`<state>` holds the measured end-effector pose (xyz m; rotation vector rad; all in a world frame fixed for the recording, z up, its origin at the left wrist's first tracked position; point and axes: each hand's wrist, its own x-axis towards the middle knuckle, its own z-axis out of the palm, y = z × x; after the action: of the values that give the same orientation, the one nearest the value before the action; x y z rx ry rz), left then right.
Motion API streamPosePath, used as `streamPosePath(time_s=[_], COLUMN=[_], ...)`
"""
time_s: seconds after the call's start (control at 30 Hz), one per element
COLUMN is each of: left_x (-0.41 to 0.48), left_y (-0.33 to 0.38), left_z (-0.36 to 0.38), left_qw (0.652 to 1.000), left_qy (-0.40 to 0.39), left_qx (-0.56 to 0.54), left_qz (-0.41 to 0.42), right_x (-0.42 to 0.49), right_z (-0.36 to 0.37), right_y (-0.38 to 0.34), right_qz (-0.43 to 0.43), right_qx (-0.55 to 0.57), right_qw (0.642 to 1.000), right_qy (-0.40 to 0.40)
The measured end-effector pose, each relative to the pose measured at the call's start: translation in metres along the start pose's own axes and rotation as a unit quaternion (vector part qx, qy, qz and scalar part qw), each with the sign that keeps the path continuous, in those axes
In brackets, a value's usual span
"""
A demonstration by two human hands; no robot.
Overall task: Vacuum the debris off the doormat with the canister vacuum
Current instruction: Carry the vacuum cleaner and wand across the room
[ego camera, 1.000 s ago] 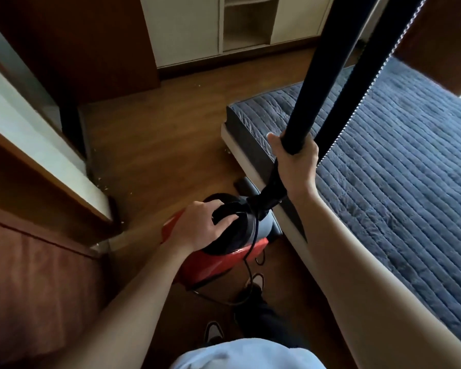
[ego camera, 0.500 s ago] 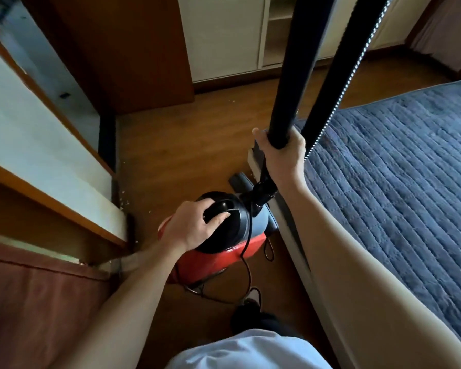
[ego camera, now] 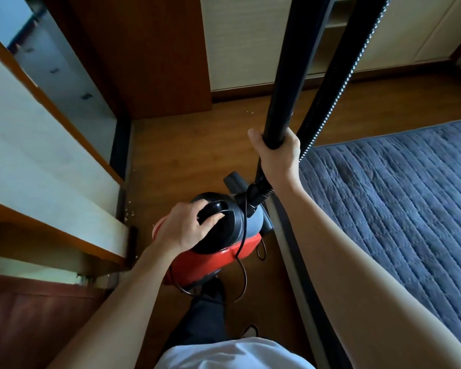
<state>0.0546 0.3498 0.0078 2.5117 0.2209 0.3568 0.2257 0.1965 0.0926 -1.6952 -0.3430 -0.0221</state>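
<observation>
Our left hand (ego camera: 181, 230) curled its fingers over the black top handle of the red-and-black canister vacuum (ego camera: 213, 262). The vacuum sat low in the narrow strip of brown wooden floor (ego camera: 186, 155) between the blue quilted bed (ego camera: 397, 209) and the white-and-wood shelf unit (ego camera: 51, 182). Our right hand (ego camera: 277, 153) gripped the black wand tube (ego camera: 289, 75), and open floor lay ahead.

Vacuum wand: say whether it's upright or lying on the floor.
Upright: the wand rises past the frame's top, gripped low by the right hand.
</observation>
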Motion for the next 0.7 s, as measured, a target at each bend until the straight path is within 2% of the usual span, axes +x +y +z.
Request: streamPosePath(time_s=[0.3,0.7], left_x=[0.111,0.300], left_y=[-0.067,-0.166], left_z=[0.009,-0.023], left_qw=[0.998,0.997], left_qy=[-0.034,-0.073], left_qx=[-0.037,-0.034], left_qz=[-0.032,0.017], right_x=[0.109,0.279], right_z=[0.064,0.166], right_y=[0.039,0.058], right_qz=[0.019,0.020], right_qx=[-0.013,-0.053], right_qw=[1.000,0.998], right_qy=[-0.005,0.021])
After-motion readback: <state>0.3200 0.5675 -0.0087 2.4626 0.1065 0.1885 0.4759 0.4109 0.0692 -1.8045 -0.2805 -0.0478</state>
